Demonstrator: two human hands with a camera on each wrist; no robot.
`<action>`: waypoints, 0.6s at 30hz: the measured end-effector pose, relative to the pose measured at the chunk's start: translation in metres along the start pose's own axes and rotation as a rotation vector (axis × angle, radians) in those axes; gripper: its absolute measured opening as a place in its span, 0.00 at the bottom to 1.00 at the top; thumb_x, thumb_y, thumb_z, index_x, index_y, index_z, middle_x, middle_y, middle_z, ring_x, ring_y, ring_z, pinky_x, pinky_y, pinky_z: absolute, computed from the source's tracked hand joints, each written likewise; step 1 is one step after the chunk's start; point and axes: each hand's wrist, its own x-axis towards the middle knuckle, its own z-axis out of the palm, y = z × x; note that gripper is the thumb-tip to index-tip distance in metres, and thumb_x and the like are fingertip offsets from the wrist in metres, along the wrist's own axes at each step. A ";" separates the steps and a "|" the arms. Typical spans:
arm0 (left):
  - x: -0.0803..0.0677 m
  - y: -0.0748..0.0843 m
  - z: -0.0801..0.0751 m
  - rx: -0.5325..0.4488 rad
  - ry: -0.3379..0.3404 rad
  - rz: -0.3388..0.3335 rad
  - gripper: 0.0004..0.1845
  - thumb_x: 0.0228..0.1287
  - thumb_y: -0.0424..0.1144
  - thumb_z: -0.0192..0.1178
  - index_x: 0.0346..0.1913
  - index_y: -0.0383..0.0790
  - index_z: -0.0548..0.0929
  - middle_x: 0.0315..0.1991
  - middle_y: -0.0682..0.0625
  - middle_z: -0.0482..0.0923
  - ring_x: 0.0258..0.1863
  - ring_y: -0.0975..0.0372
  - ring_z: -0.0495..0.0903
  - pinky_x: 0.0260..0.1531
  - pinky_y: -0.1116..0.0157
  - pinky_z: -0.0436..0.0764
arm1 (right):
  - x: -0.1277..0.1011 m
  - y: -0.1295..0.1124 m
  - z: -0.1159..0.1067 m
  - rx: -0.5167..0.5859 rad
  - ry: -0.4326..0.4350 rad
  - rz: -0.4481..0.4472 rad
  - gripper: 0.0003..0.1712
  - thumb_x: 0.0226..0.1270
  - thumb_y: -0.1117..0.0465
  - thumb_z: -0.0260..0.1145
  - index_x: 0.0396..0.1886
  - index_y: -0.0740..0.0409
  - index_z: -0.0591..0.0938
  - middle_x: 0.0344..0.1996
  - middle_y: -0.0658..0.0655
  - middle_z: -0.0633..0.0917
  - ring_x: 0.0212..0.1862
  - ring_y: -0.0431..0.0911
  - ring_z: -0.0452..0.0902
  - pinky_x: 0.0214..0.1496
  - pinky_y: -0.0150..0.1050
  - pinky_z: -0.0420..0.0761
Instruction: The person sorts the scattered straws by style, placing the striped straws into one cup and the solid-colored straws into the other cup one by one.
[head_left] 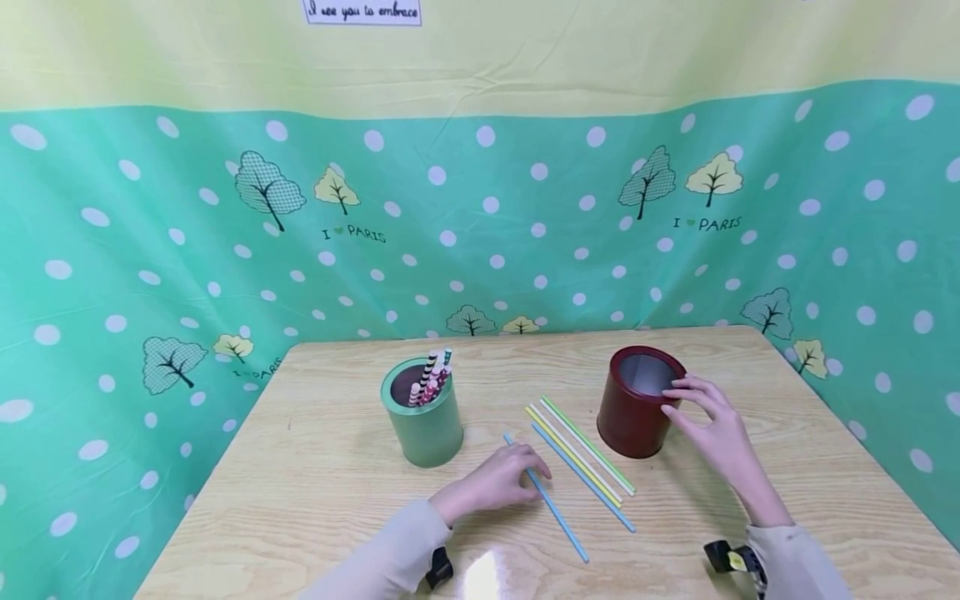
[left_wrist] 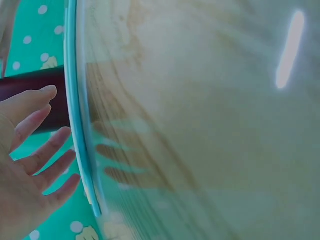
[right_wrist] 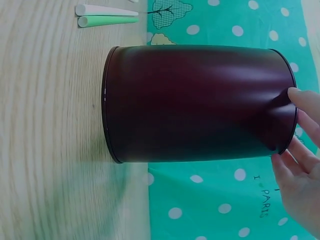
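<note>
My left hand [head_left: 502, 479] is low over the table with its fingers around a single blue straw [head_left: 561, 518]. In the left wrist view the fingers are spread, and their tips come right up to the straw [left_wrist: 79, 110], which lies along the tabletop. A dark red, hollow can [head_left: 632, 417] stands upright at the right. At its near right rim, my right hand [head_left: 718, 429] pinches the edge, thumb outside and fingers over the top. The can's wall [right_wrist: 200, 105] fills the middle of the right wrist view.
Between the hands lie side by side a green straw [head_left: 585, 443], a white one, a yellow one and another blue straw [head_left: 583, 477]. A pale green can [head_left: 429, 437] holding several patterned straws [head_left: 427, 387] stands left. Behind the wooden table [head_left: 330, 467] hangs a dotted green curtain [head_left: 495, 275].
</note>
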 end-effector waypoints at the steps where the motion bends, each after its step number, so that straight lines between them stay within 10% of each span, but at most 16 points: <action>1: 0.000 0.000 0.000 0.003 -0.006 0.000 0.13 0.49 0.40 0.63 0.41 0.48 0.80 0.41 0.56 0.76 0.44 0.67 0.71 0.50 0.68 0.67 | 0.000 -0.001 0.000 0.007 0.002 0.001 0.19 0.48 0.55 0.69 0.43 0.38 0.80 0.53 0.42 0.72 0.61 0.36 0.58 0.55 0.19 0.58; 10: 0.006 -0.004 0.003 0.023 -0.035 0.000 0.12 0.48 0.40 0.64 0.39 0.49 0.81 0.37 0.58 0.76 0.38 0.70 0.70 0.42 0.75 0.66 | 0.000 -0.019 -0.006 0.176 -0.030 0.016 0.17 0.52 0.59 0.67 0.44 0.48 0.81 0.54 0.48 0.72 0.63 0.40 0.57 0.62 0.31 0.58; 18: 0.010 -0.006 0.004 0.023 -0.060 -0.008 0.10 0.48 0.40 0.64 0.36 0.49 0.82 0.33 0.59 0.73 0.36 0.70 0.68 0.43 0.74 0.66 | 0.000 -0.011 0.000 0.090 -0.002 0.028 0.17 0.50 0.58 0.68 0.43 0.44 0.81 0.52 0.44 0.72 0.61 0.36 0.58 0.56 0.18 0.58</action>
